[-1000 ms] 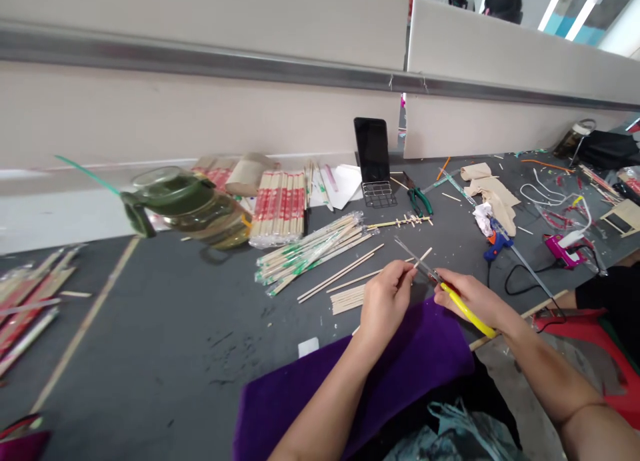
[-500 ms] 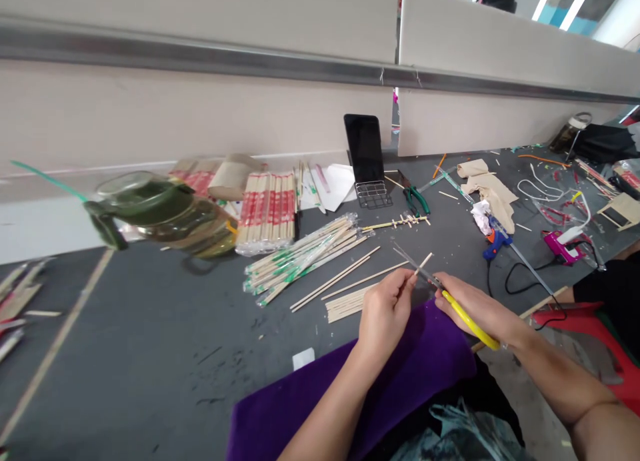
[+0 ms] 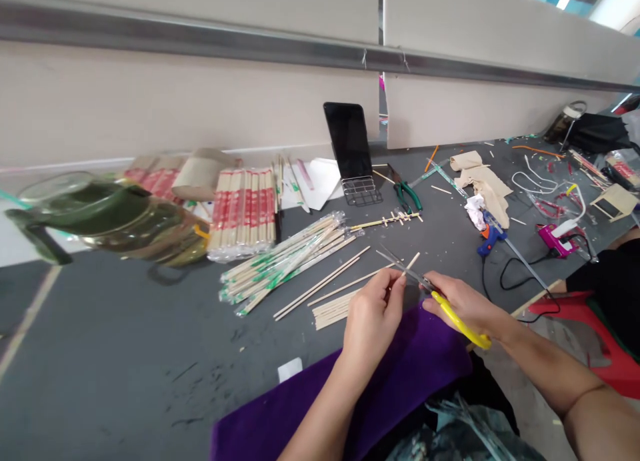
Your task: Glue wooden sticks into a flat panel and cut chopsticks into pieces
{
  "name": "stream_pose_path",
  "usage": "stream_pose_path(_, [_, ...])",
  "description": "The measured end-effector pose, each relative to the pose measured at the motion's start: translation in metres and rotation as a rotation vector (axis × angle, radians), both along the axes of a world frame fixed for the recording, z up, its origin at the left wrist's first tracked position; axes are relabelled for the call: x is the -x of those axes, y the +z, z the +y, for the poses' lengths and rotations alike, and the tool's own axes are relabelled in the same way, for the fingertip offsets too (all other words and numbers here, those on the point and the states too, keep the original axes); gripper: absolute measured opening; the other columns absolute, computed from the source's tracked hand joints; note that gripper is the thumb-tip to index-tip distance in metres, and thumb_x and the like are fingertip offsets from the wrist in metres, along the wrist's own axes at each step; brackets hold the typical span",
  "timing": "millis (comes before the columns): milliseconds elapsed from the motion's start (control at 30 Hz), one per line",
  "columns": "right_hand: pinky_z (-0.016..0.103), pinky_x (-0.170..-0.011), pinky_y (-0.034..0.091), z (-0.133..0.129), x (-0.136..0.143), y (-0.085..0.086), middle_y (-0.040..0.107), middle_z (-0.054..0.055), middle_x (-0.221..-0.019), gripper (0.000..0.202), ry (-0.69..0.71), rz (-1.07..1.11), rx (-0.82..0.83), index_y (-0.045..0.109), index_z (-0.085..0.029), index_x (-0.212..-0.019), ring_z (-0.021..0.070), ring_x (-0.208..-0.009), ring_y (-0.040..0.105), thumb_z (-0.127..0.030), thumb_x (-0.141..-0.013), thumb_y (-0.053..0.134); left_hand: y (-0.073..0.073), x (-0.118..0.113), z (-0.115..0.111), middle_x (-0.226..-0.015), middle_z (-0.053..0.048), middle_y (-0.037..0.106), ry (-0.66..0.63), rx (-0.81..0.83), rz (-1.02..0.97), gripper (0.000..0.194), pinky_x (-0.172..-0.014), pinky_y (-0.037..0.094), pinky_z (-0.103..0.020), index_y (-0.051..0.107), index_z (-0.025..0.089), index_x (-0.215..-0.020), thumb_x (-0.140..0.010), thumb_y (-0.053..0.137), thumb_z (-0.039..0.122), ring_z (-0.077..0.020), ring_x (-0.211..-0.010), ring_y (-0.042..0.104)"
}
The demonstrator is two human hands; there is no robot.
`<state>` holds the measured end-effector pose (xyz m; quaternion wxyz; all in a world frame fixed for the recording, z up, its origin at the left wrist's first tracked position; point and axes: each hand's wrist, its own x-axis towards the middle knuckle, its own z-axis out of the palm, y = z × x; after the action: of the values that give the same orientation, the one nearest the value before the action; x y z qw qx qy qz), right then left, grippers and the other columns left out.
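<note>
My left hand [image 3: 374, 309] pinches a short wooden stick [image 3: 413, 260] between thumb and fingers. In my right hand [image 3: 457, 302] is a pair of scissors with yellow handles [image 3: 463, 324]; the blades lie against the stick close to my left fingertips. Below both hands a purple cloth [image 3: 400, 374] spreads over the table edge and my lap. Just left of my left hand lies a row of bare wooden sticks [image 3: 333, 309], with a few longer chopsticks [image 3: 323, 284] beside it. My left palm is hidden from view.
Green-marked wrapped chopsticks [image 3: 285, 261] and red-marked packs [image 3: 243, 207] lie left of centre, near a green-lidded jug [image 3: 125, 214]. A phone [image 3: 349, 141] leans on a wire stand. Pliers [image 3: 406, 191], a blue glue gun [image 3: 491, 237] and a pink one [image 3: 557, 239] lie to the right.
The view has turned slightly to the right, so the table things sit further left. Both hands keep their hold on the stick and scissors, with little visible change between them.
</note>
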<state>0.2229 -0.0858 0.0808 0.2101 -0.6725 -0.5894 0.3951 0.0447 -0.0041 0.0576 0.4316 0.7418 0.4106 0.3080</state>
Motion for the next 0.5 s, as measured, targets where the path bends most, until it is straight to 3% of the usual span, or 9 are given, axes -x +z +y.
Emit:
stream_pose_path(167, [0.029, -0.075, 0.039, -0.002, 0.004, -0.001, 0.059, 0.002, -0.095, 0.016, -0.011, -0.060, 0.004, 0.053, -0.024, -0.109, 0.0190, -0.084, 0.057, -0.030, -0.095, 0.056, -0.004, -0.001, 0.002, -0.072, 0.000, 0.064, 0.031, -0.109, 0.008, 0.020, -0.061, 0.038, -0.024, 0.063, 0.020, -0.083, -0.096, 0.054, 0.031, -0.0137, -0.063, 0.057])
stream_pose_path(367, [0.031, -0.082, 0.044, -0.010, 0.003, -0.006, 0.059, 0.003, -0.104, 0.026, 0.011, -0.048, -0.037, 0.050, -0.025, -0.123, 0.0195, -0.091, 0.059, -0.038, -0.101, 0.050, -0.003, -0.001, 0.002, -0.064, 0.002, 0.058, -0.021, -0.039, -0.055, 0.025, -0.059, 0.036, -0.024, 0.066, 0.019, -0.084, -0.097, 0.052, 0.035, -0.0127, -0.058, 0.051])
stream_pose_path(500, [0.030, -0.078, 0.042, -0.009, 0.001, -0.004, 0.059, 0.001, -0.098, 0.023, 0.022, -0.036, -0.059, 0.053, -0.024, -0.118, 0.0179, -0.085, 0.056, -0.038, -0.100, 0.052, -0.001, -0.001, 0.004, -0.062, 0.003, 0.055, -0.044, 0.010, -0.092, 0.026, -0.057, 0.035, -0.024, 0.067, 0.019, -0.081, -0.095, 0.053, 0.036, -0.0126, -0.058, 0.049])
